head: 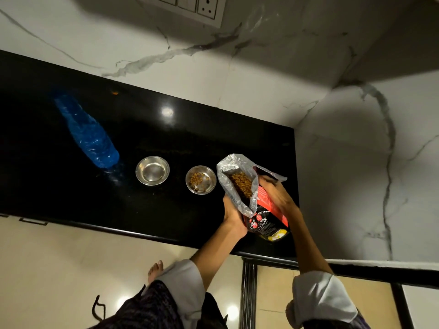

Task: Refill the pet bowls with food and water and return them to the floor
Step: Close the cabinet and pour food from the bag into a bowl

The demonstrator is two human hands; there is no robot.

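Two small steel bowls stand on the black counter (71, 181). The left bowl (152, 170) looks bare inside; whether it holds water I cannot tell. The right bowl (201, 180) holds some brown kibble. Just right of it is an open red-and-black pet food bag (260, 210) with a silver lining, kibble showing in its mouth, which tilts toward the right bowl. My left hand (234, 217) grips the bag's left side low down. My right hand (276, 193) holds its right side. A blue water bottle (88, 131) stands at the counter's left.
A marble wall rises behind and to the right of the counter, with a switch and socket panel (190, 5) up top. Below the counter edge are a cream tiled floor (59, 269), my bare foot (155, 270) and a dark-framed cabinet front (249, 293).
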